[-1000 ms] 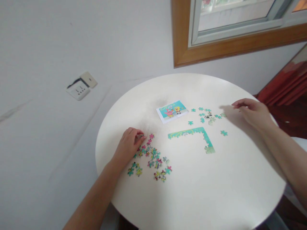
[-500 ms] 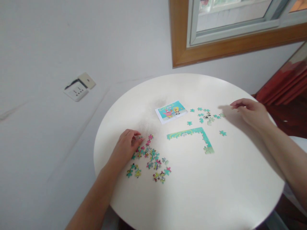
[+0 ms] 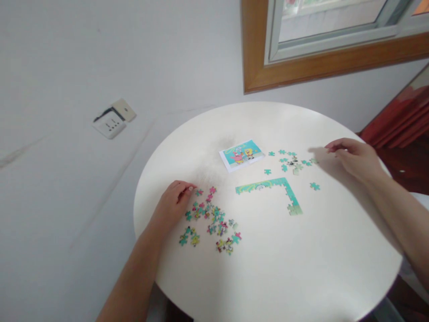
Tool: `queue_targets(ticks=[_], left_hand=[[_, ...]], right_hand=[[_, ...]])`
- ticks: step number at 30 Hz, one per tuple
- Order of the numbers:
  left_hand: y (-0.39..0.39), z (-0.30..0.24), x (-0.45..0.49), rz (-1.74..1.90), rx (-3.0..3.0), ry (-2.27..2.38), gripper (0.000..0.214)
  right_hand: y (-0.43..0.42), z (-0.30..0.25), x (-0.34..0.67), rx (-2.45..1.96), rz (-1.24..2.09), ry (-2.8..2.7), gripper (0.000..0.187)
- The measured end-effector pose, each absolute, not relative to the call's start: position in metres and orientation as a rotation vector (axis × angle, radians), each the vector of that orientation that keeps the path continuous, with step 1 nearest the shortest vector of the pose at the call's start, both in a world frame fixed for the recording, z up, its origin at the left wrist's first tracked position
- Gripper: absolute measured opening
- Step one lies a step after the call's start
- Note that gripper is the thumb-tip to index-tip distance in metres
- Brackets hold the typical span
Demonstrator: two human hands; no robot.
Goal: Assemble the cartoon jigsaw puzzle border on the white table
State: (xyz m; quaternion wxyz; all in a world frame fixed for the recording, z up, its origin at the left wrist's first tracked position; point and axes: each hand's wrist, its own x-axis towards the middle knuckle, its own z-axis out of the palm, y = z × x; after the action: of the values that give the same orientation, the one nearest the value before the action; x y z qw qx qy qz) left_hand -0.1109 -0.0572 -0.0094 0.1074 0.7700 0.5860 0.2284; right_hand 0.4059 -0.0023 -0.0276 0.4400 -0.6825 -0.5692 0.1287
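Note:
My left hand rests at the left side of the table, its thumb and fingertips pressed together. Whatever lies between them, if anything, is too small to make out. Just right of it spreads a heap of loose jigsaw pieces in pink, teal and yellow. In the middle lies a joined strip of puzzle border, bent into a corner. My right hand hovers at the right, fingers loosely curled and a little apart, with nothing visible in them. Near its fingertips is a smaller group of teal pieces.
A picture card with cartoon figures lies behind the border strip. One teal piece sits alone right of the strip. The round white table stands against a wall with a socket and a wood-framed window.
My left hand has drawn back left off the heap, uncovering pieces, and its fingertips have come together. My right hand stays nearly still. The view has shifted slightly.

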Motion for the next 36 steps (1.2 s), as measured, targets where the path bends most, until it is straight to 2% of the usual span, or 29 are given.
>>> queue_targets(ticks=[36], left_hand=[[-0.059, -0.012, -0.100, 0.665, 2.245, 1.681, 0.032]], right_hand=[[0.000, -0.034, 0.410, -1.707, 0.347, -1.460, 0.028]])
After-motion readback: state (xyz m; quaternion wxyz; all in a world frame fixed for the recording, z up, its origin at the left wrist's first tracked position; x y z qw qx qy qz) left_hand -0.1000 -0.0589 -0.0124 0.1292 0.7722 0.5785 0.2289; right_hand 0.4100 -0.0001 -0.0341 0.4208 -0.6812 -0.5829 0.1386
